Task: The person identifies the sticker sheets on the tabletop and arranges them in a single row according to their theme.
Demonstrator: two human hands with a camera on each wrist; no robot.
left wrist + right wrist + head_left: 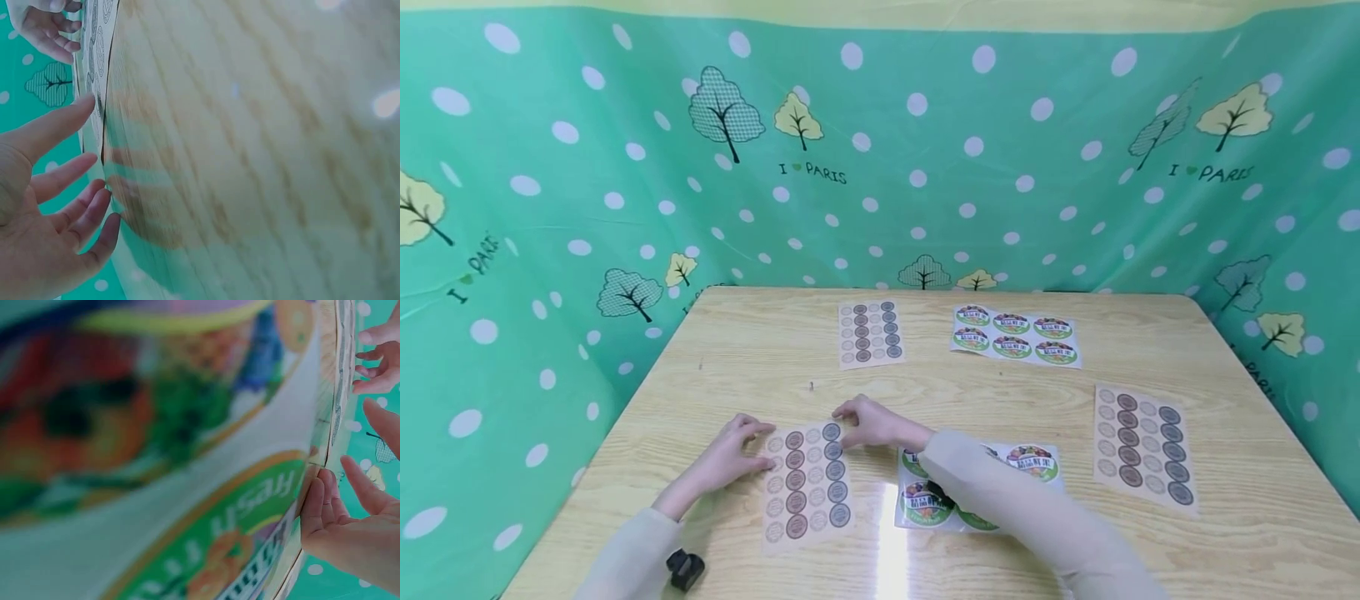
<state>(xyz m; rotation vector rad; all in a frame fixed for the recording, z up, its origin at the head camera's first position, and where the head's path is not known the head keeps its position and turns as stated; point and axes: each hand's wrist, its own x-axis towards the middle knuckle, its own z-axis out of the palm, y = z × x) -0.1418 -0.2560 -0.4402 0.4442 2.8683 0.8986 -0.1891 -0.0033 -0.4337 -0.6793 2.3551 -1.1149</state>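
Note:
A sticker sheet point(806, 483) with columns of round pale, brown and grey-blue stickers lies flat on the near left of the table. My left hand point(728, 454) is at its upper left edge, thumb and fingers spread apart with the tips right at the paper. In the left wrist view the fingers point(81, 215) are loosely extended, close over the wood. At the sheet's upper right corner is my right hand point(874, 422), fingertips by the corner. The right wrist view shows that hand's thumb and fingers point(328, 500) apart, some tips down at the table.
Under my right forearm lies a sheet of fruit labels point(1037, 463). Another fruit label sheet point(1013, 337) and a round-sticker sheet point(871, 335) are at the back of the wooden table point(760, 350). One more round-sticker sheet point(1142, 446) lies right. A green curtain point(917, 208) surrounds the table.

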